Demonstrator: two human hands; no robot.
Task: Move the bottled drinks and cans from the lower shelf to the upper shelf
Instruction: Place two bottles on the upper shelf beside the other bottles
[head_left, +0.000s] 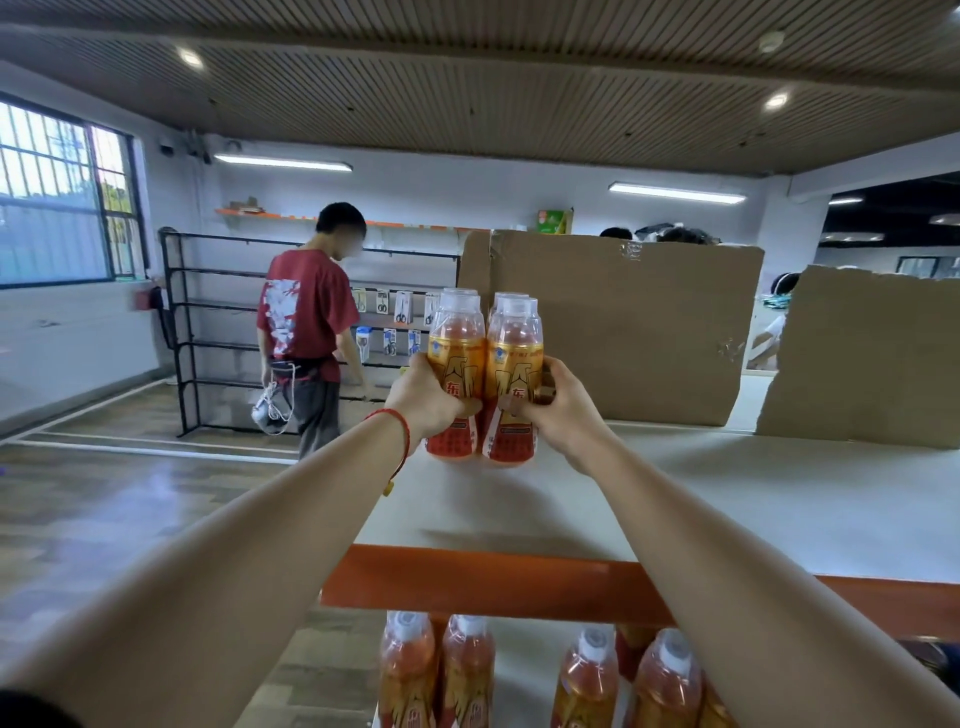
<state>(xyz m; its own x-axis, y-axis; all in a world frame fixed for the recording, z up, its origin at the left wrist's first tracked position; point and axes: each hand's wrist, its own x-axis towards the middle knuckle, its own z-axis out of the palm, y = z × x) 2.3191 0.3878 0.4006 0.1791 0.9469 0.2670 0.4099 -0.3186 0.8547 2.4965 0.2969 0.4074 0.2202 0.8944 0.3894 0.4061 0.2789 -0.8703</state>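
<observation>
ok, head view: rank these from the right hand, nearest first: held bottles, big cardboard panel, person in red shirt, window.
1. held bottles: gripped by the right hand, centre.
2. cardboard panel: standing behind the bottles, right of centre.
3. person in red shirt: across the floor, left.
4. window: far left wall.

The upper shelf (727, 493) lies bare to the right, open from its near edge. A large cardboard sheet (623, 322) and a second sheet (872, 358) wall its back, a gap between them.

Orange-and-red labelled bottles (483, 379) — clear caps — grey shelf (727, 499), orange edge.
</observation>
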